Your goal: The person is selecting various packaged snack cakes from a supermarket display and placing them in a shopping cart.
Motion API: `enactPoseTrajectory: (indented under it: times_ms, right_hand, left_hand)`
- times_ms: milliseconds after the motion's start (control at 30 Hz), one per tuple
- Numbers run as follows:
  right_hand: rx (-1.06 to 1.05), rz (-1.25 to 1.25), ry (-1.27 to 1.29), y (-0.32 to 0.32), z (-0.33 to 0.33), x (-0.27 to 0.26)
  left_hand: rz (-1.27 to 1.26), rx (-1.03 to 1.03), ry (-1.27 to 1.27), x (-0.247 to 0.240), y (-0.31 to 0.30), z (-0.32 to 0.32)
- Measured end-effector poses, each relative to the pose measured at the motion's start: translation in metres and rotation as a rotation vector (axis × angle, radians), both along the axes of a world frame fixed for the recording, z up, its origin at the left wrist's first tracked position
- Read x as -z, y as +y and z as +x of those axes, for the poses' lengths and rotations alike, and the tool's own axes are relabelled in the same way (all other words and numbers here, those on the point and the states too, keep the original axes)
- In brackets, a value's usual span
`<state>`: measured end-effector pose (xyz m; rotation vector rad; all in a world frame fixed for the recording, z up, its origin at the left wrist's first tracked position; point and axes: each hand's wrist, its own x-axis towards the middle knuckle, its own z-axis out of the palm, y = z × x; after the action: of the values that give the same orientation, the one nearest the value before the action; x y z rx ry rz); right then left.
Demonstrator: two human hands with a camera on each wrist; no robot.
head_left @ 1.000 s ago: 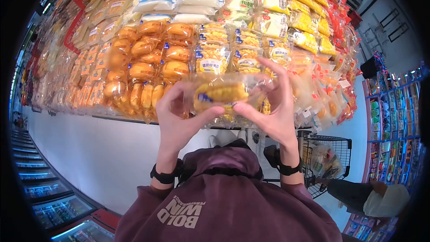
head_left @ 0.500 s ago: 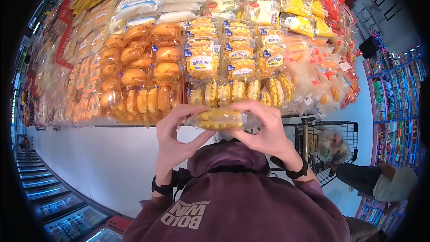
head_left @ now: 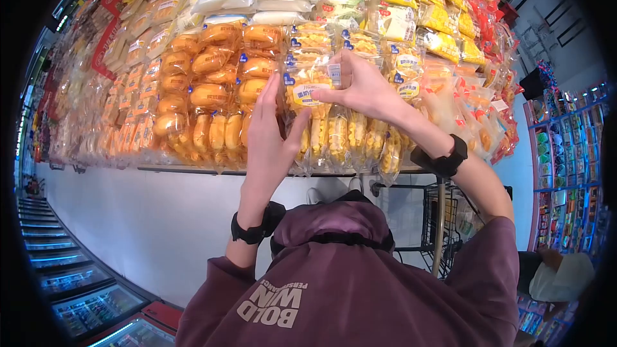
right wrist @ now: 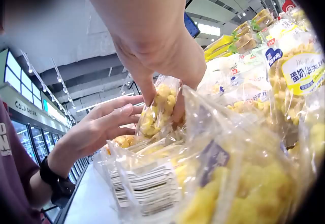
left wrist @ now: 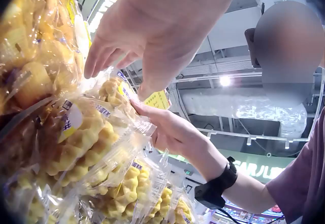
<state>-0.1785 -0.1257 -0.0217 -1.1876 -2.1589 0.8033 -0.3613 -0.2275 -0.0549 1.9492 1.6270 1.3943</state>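
Currently, right hand (head_left: 361, 90) pinches a wrapped waffle packet (head_left: 302, 95) with left hand (head_left: 265, 132) spread near it; light, level handling probably best avoids crushing.

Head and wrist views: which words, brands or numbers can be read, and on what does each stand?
"BOLD WIN": purple shirt.
"蛋奶华": waffle pack in right hand; rest covered by thumb.
"蛋奶华夫": another pack, right wrist view.
"COLD DRINK": sign above coolers.
"AR儿": lit sign; first letter unclear.
Too small or blurred: shirt's smaller word, barcode digits, most other packs, shelf goods.
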Motion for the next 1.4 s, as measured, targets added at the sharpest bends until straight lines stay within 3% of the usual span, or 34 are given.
enactPoseTrajectory:
  times_ms: [100,133,233,367,400,533,633,667,733,1000,1200,1400]
  right_hand:
    - [0.010,-0.012,-0.036,-0.008,0.003,-0.025]
    - [-0.005,0.086,-0.005,-0.011,0.005,-0.027]
    - [-0.116,0.687,-0.197,-0.016,0.016,-0.025]
    - [-0.312,0.644,-0.372,-0.032,0.019,-0.010]
    - [-0.284,0.659,-0.427,-0.033,0.018,-0.001]
    - [-0.249,0.696,-0.438,-0.033,0.018,0.007]
    - [-0.255,0.457,-0.215,-0.016,0.035,-0.016]
    - [-0.190,0.529,-0.197,-0.005,0.042,-0.021]
    - [-0.177,0.528,-0.353,0.016,0.060,-0.025]
    - [-0.243,0.676,-0.516,0.030,0.057,0.003]
    - [-0.322,0.615,-0.488,0.029,0.059,0.006]
    - [-0.251,0.541,-0.492,0.041,0.068,0.000]
  left_hand:
    - [0.056,0.009,0.037,0.012,0.012,-0.001]
    - [0.053,0.021,0.029,0.013,0.014,-0.002]
    - [-0.011,0.051,-0.024,0.014,0.019,-0.003]
    - [-0.010,0.059,0.035,0.018,0.026,-0.006]
    - [-0.098,0.043,0.030,0.013,0.025,-0.006]
    - [0.023,-0.039,0.194,0.003,0.020,0.002]
    - [0.113,0.002,0.428,-0.016,0.018,0.007]
    - [0.126,0.046,0.472,-0.017,0.019,0.008]
    - [0.145,0.145,0.562,-0.018,0.021,0.007]
    - [0.029,0.199,0.497,-0.024,0.027,0.007]
    - [-0.044,0.201,0.514,-0.028,0.037,0.007]
    - [-0.077,0.216,0.523,-0.033,0.040,0.007]
